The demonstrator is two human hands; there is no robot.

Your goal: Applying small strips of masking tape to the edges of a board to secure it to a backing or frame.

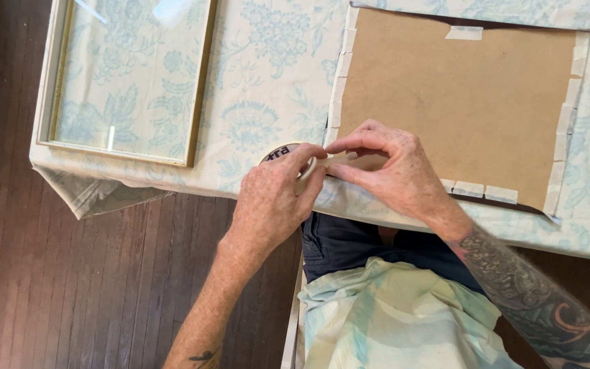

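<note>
My left hand (271, 198) grips a roll of pale masking tape (283, 152) at the table's near edge; most of the roll is hidden under the fingers. My right hand (384, 167) pinches the free end of the tape strip (339, 158) right next to the roll, over the lower left corner of a brown backing board (459, 96). The board lies flat on the table, with pieces of pale tape along its left, right, top and bottom edges.
A glass-fronted picture frame with a gold inner rim (128, 78) lies at the far left of the table. A pale floral cloth (268, 89) covers the table and hangs over its edge. Dark wooden floor (56, 287) lies below on the left.
</note>
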